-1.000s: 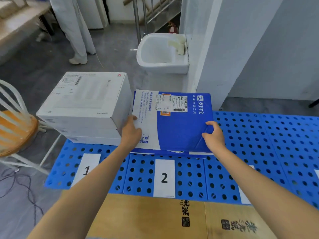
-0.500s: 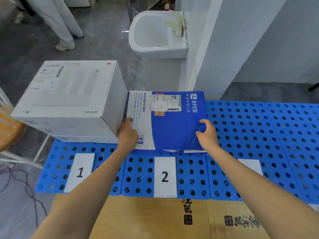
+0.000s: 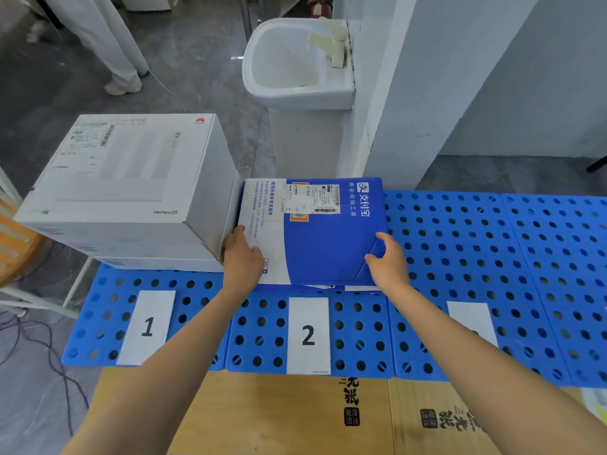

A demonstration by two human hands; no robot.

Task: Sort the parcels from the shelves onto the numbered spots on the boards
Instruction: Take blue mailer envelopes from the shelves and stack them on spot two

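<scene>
**Two hands on the parcel behind label 2**

At centre left, white boxes (image 3: 131,178) sit stacked on the blue board (image 3: 476,244), behind label 1 (image 3: 147,326). Your left hand (image 3: 241,257) grips the left edge of the parcel (image 3: 322,238), thumb on top, squeezed in just beside the stack. The parcel lies flat at mid-frame, directly behind label 2 (image 3: 308,334). Your right hand (image 3: 389,264) clasps its near right corner, fingers curled over the top face. Cardboard (image 3: 262,415) runs along the bottom of the frame, and a sink (image 3: 295,60) stands at upper centre.
</scene>
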